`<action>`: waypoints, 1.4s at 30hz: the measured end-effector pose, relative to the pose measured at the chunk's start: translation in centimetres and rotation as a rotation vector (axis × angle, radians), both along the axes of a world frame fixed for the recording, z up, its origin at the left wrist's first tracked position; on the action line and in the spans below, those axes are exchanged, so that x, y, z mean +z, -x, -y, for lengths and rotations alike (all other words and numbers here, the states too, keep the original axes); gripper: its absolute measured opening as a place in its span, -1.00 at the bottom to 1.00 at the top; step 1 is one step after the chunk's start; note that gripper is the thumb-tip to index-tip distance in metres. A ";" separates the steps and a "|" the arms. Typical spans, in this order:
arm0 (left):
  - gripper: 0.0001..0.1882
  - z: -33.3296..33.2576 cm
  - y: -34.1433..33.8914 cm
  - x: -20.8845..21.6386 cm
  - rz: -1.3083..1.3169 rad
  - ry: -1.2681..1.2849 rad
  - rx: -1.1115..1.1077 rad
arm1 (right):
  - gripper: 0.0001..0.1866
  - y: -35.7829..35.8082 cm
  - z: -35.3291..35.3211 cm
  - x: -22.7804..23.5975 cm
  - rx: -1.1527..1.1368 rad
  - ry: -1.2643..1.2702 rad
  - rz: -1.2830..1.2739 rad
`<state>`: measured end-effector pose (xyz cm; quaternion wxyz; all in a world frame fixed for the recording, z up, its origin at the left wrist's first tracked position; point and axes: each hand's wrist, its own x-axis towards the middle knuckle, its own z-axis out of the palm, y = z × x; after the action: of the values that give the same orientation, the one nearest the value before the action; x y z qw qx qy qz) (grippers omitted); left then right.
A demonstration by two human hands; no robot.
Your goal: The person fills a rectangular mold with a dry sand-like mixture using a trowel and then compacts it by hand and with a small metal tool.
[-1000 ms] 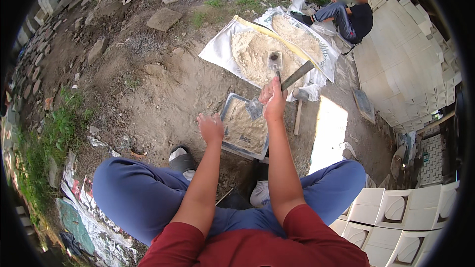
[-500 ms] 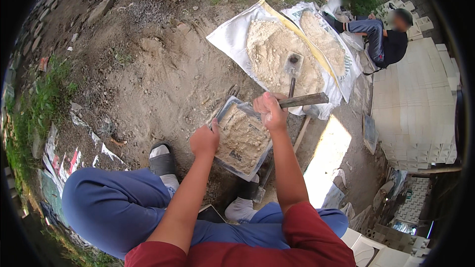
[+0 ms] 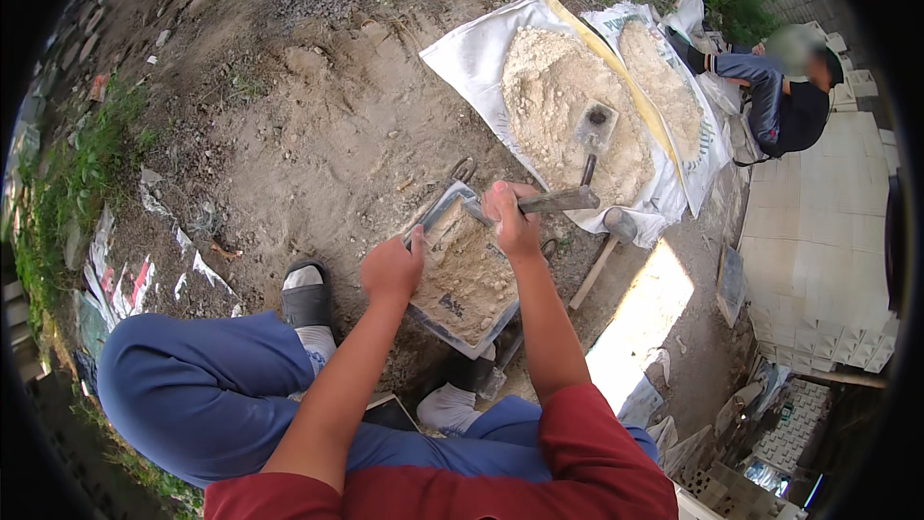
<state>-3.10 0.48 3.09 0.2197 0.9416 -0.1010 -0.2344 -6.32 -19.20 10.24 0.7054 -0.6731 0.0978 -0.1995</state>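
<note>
A rectangular metal mould [image 3: 450,335] filled with pale, crumbly powder [image 3: 467,274] stands on the ground between my feet. My left hand [image 3: 391,268] is closed on its left rim, thumb on top. Above its far right corner, my right hand [image 3: 511,221] grips a flat wooden stick [image 3: 566,199], whose free end points right. The stick's other end is partly hidden by my fist, so I cannot tell whether it touches the powder. Beyond my right hand, a trowel [image 3: 595,125] lies on a heap of the same powder [image 3: 553,87].
White sacks [image 3: 467,53] under the powder spread at the far right. A wooden-handled mallet [image 3: 619,224] lies beside them. A seated person [image 3: 794,106] is at upper right, near stacked pale blocks [image 3: 818,231]. My sandalled foot [image 3: 306,297] is left of the mould.
My right hand has drawn the wooden stick left and slightly back toward the mould's far edge. My left hand keeps its hold on the rim. The whole view has shifted a little.
</note>
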 end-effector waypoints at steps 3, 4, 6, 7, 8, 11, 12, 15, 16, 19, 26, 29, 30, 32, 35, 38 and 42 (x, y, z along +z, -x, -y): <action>-0.23 -0.4 0.0 -0.2 0.001 0.019 0.012 | -0.49 -0.2 -0.3 0.1 -0.035 -0.048 -0.031; -0.23 -0.6 0.0 -0.2 -0.012 0.028 0.014 | -0.49 -0.2 -0.6 0.3 -0.034 -0.056 -0.029; -0.23 -0.5 -0.1 -0.1 -0.013 0.007 0.017 | -0.48 -0.4 -0.6 1.3 -0.061 -0.097 -0.029; -0.24 -0.5 -0.2 0.0 -0.018 -0.011 0.019 | -0.48 -0.5 -0.4 1.9 -0.059 -0.099 -0.025; -0.24 -0.6 -0.2 -0.1 -0.018 -0.016 0.022 | -0.48 -0.5 -0.4 3.1 -0.032 -0.139 0.052; -0.24 -0.2 -0.2 0.1 0.020 0.027 0.017 | -0.49 -0.5 -0.1 2.4 -0.009 -0.189 0.131; -0.23 0.2 -0.2 0.3 -0.005 0.027 0.008 | -0.49 -0.3 0.5 0.4 -0.004 -0.147 0.063; -0.22 -0.1 -0.3 0.4 -0.028 0.015 0.004 | -0.48 -0.8 0.0 -0.2 -0.018 -0.072 -0.022; -0.22 -0.2 -0.2 0.4 -0.040 0.010 0.005 | -0.48 -1.1 -0.2 -0.2 -0.035 -0.064 -0.049; -0.22 -0.8 -0.4 0.6 -0.043 -0.004 0.010 | -0.47 -1.2 -1.3 1.4 -0.053 -0.057 -0.031; -0.23 -0.2 -0.2 0.3 -0.029 -0.014 -0.031 | -0.48 -1.4 -1.3 -0.4 -0.076 -0.022 -0.056; -0.24 -0.9 -0.2 -0.1 0.011 -0.004 -0.001 | -0.48 -1.8 -2.2 1.7 -0.084 -0.019 -0.093; -0.24 -0.9 -0.3 -0.1 0.016 0.002 0.006 | -0.47 -1.9 -2.1 2.6 -0.053 -0.009 -0.070; -0.24 -0.7 -0.4 0.0 0.026 0.008 0.002 | -0.47 -1.3 -1.5 3.5 -0.010 -0.032 -0.031; -0.24 0.1 0.1 0.5 -0.007 -0.003 -0.006 | -0.49 -0.5 -0.7 0.9 -0.027 0.012 0.007; -0.25 0.1 0.1 -0.2 0.003 -0.025 -0.032 | -0.48 -0.1 -0.8 -0.2 -0.073 -0.095 -0.035; -0.25 -0.7 0.0 -0.6 0.024 -0.002 -0.016 | -0.48 0.0 -1.3 3.0 -0.081 -0.124 0.017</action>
<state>-3.07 1.13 2.52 0.2157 0.9437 -0.1108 -0.2251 -6.34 -17.86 13.25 0.7380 -0.6218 0.1313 -0.2270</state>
